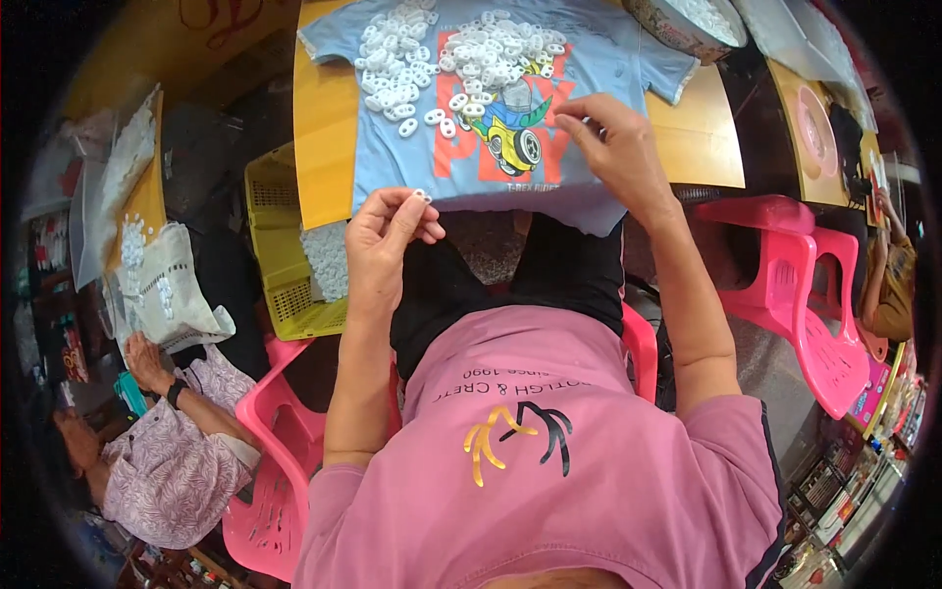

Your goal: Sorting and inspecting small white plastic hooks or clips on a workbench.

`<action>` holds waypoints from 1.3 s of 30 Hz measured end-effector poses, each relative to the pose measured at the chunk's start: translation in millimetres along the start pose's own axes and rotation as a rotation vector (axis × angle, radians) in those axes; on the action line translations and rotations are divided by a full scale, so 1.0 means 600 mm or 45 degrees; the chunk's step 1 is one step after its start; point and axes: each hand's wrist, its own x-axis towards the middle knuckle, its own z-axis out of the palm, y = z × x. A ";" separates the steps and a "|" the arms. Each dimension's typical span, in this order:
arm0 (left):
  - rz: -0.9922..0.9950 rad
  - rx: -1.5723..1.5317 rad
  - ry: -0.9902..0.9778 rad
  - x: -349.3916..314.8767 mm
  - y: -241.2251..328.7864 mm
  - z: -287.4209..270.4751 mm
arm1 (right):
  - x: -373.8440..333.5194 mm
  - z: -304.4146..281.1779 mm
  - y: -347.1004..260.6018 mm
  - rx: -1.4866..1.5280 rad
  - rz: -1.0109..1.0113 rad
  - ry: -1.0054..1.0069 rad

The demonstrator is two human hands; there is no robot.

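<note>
From up here I see my left hand raised at the near edge of the yellow table, fingers curled, thumb and forefinger pinched on one small white oval ring. The ring's long axis runs roughly left to right, and it sticks out toward the right from my fingertips. My right hand hovers over the light blue T-shirt spread on the table, its fingers bent together toward the left as if pinching something; I cannot tell whether a piece sits between them.

A heap of the same white rings lies on the shirt's upper part, well apart from the one I hold, the pieces pointing every which way. A yellow plastic crate stands left of the table with more white pieces in it. Another person in a patterned shirt sits at lower left, and a pink plastic chair stands at right.
</note>
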 end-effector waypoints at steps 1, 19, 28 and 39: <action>0.001 -0.003 0.003 0.000 0.000 0.000 | -0.001 0.005 -0.004 -0.063 -0.046 -0.030; 0.067 -0.055 -0.032 0.006 -0.001 0.020 | 0.057 0.104 -0.049 -0.440 -0.442 -0.048; 0.123 -0.087 -0.070 0.027 0.021 0.048 | 0.034 0.071 -0.059 0.700 0.308 -0.287; 0.426 -0.164 -0.179 0.038 0.057 0.117 | -0.018 0.033 -0.080 1.514 0.462 -0.285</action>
